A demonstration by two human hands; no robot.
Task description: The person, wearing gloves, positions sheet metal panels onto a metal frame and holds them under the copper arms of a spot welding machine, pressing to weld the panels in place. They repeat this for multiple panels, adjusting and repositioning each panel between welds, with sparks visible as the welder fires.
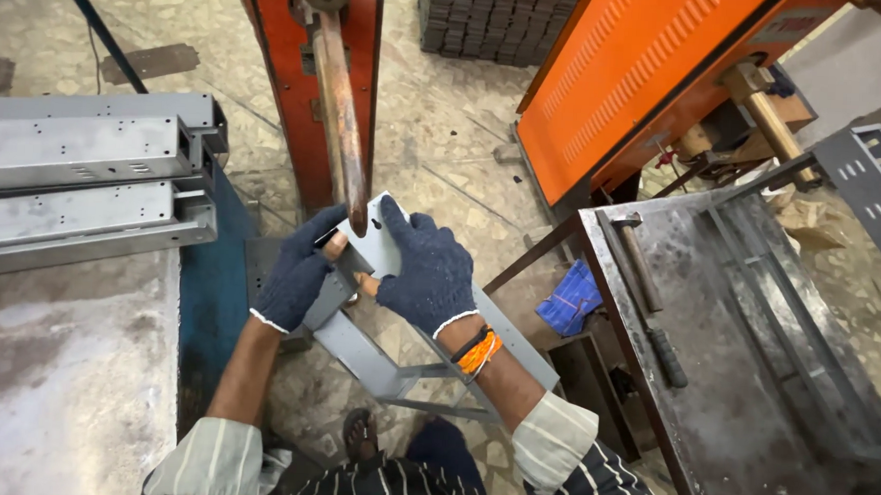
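While I held it: grey sheet-metal bracket (375, 274) sat under the copper electrode arm (343, 105).
Left hand (296, 276): clamped on its edge.
Right hand (427, 275): gripping the top (gloved).
Risk: fingers seemed close to the tip, could've gotten pinched if it slipped.

A hammer (648, 296) is laid on the steel workbench (750, 410), grey channel sections (77, 177) are stacked left, and a blue cloth (569, 298) is seen below.

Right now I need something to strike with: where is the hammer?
In the head view, the hammer lies at the right, on the metal table near its left edge.
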